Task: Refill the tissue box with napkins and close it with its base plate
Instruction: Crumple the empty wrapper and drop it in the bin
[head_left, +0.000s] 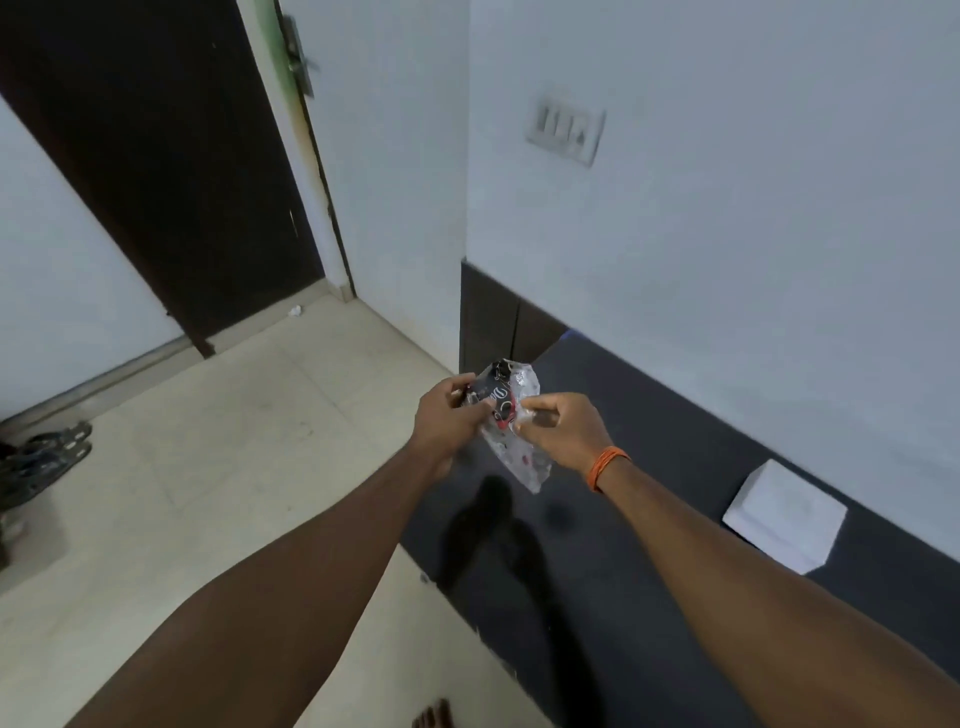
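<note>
Nearest, a white stack of napkins (785, 514) lies on the dark mat (649, 597), to the right of both hands and nearer than them, close to the wall; the right arm passes just beside it, so that hand looks the better placed to reach it. Farther out, the left hand (451, 415) and right hand (563, 423) both pinch a crumpled clear wrapper (511, 431) held upright between them. No tissue box or base plate is in view
</note>
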